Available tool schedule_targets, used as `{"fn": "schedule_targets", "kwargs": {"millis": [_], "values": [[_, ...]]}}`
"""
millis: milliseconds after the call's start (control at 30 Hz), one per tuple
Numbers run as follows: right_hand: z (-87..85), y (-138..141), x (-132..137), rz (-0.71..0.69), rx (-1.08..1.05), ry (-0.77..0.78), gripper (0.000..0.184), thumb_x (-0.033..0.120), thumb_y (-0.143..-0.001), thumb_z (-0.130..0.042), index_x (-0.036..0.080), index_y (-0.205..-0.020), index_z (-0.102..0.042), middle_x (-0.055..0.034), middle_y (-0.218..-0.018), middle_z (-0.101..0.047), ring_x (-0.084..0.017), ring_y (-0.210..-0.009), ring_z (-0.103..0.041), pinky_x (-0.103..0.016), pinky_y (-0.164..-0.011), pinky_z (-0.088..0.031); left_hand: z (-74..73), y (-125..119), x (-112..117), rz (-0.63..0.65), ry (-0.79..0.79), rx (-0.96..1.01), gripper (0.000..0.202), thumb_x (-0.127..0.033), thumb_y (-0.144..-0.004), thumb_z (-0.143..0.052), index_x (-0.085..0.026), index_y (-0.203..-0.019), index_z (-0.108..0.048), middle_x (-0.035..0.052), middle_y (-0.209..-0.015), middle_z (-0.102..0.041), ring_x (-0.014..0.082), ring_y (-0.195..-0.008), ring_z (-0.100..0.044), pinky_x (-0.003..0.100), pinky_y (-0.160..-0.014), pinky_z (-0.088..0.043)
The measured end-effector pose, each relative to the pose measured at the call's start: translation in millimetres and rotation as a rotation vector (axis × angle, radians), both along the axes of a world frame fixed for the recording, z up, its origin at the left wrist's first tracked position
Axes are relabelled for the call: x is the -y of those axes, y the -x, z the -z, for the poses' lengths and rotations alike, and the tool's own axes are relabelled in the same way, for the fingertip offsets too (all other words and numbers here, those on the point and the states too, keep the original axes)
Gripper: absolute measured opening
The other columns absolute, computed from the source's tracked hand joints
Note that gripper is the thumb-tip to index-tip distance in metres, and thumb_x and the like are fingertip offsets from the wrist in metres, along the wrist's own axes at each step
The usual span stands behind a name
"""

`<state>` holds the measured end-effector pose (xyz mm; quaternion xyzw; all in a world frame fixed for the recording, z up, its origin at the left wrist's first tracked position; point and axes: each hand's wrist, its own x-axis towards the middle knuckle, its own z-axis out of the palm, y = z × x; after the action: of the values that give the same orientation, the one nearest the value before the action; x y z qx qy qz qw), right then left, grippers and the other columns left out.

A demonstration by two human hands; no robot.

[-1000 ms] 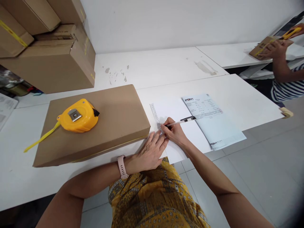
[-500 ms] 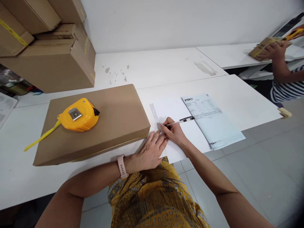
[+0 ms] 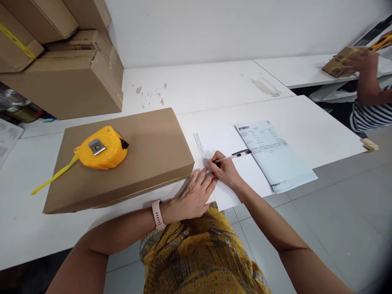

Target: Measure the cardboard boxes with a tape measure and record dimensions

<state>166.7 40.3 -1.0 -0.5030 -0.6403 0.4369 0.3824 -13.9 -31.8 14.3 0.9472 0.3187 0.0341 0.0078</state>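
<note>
White table is taking up most of the view, with cardboard boxes sitting stacked at its far left. Closer in, a flat box is lying just beside a white sheet, and a printed form is overlapping the sheet's right side. A yellow tape measure is resting on the flat box. The left hand is lying flat, fingers spread, on the sheet's near edge, while the right hand is pinching a pen, tip touching the sheet.

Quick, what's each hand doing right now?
Left hand: open, fingers flat on the white sheet.
Right hand: closed around the pen, tip on that sheet.
</note>
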Motion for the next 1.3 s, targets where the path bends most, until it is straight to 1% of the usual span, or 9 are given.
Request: {"fn": "schedule_targets", "kwargs": {"millis": [200, 367, 500, 667, 900, 1100, 1300], "values": [[-2.4, 0.3, 0.3, -0.004, 0.009, 0.027, 0.027, 0.044, -0.087, -0.063, 0.024, -0.076, -0.048, 0.0045, -0.057, -0.049, -0.014, -0.053, -0.047, -0.026, -0.049, -0.036, 0.6, 0.0, 0.7, -0.006, 0.003, 0.005, 0.08, -0.046, -0.093, -0.054, -0.001, -0.155, -0.03, 0.0266, -0.16, -0.036, 0.0434, -0.151, -0.026, 0.057, -0.124, -0.01], [-3.6, 0.5, 0.8, 0.002, 0.025, 0.02, 0.024, 0.04, -0.088, -0.061, 0.025, -0.077, -0.047, 0.0052, -0.056, -0.047, -0.013, -0.052, -0.046, -0.026, -0.049, -0.035, -0.7, -0.3, 0.5, -0.012, 0.017, -0.004, 0.08, -0.046, -0.093, -0.054, -0.002, -0.156, -0.03, 0.026, -0.16, -0.036, 0.043, -0.151, -0.026, 0.057, -0.124, -0.01], [-3.2, 0.5, 0.6, 0.007, 0.013, 0.01, 0.023, 0.037, -0.088, -0.062, 0.024, -0.076, -0.048, 0.0051, -0.058, -0.048, -0.013, -0.053, -0.047, -0.027, -0.05, -0.036, 0.0, -0.2, 0.5, -0.005, 0.018, -0.005, 0.081, -0.046, -0.093, -0.054, -0.001, -0.155, -0.03, 0.0268, -0.16, -0.036, 0.0439, -0.15, -0.026, 0.057, -0.123, -0.009], [-1.3, 0.5, 0.7, 0.032, -0.024, 0.014, 0.025, 0.041, -0.088, -0.062, 0.024, -0.076, -0.048, 0.0064, -0.058, -0.045, -0.012, -0.05, -0.045, -0.026, -0.048, -0.035, 2.3, 0.0, 0.6, -0.008, 0.005, 0.001, 0.082, -0.047, -0.092, -0.056, 0.0, -0.155, -0.03, 0.0267, -0.159, -0.037, 0.0441, -0.15, -0.025, 0.057, -0.124, -0.008], [-1.4, 0.9, 1.0, 0.028, -0.026, 0.014, 0.027, 0.042, -0.089, -0.062, 0.024, -0.076, -0.047, 0.0068, -0.058, -0.044, -0.011, -0.049, -0.043, -0.026, -0.047, -0.034, -5.1, 0.2, 0.1, -0.001, 0.017, -0.008, 0.08, -0.045, -0.093, -0.053, 0.0, -0.155, -0.03, 0.0271, -0.158, -0.038, 0.0439, -0.15, -0.026, 0.058, -0.123, -0.012], [0.0, -0.1, 0.6, 0.017, -0.023, 0.03, 0.025, 0.041, -0.089, -0.063, 0.024, -0.077, -0.048, 0.0066, -0.057, -0.046, -0.012, -0.049, -0.048, -0.027, -0.047, -0.037, -4.4, -0.1, 0.4, -0.011, 0.026, -0.01, 0.08, -0.045, -0.093, -0.054, -0.001, -0.155, -0.031, 0.0263, -0.159, -0.037, 0.0433, -0.15, -0.026, 0.057, -0.123, -0.011], [-1.5, -0.1, 0.9, 0.024, -0.012, 0.02, 0.023, 0.037, -0.089, -0.062, 0.024, -0.076, -0.047, 0.0071, -0.056, -0.045, -0.011, -0.048, -0.045, -0.027, -0.046, -0.034, -5.0, -0.3, 0.0, -0.004, 0.019, -0.002, 0.08, -0.046, -0.093, -0.056, -0.001, -0.155, -0.032, 0.0263, -0.158, -0.039, 0.0438, -0.15, -0.027, 0.057, -0.123, -0.012]]}}
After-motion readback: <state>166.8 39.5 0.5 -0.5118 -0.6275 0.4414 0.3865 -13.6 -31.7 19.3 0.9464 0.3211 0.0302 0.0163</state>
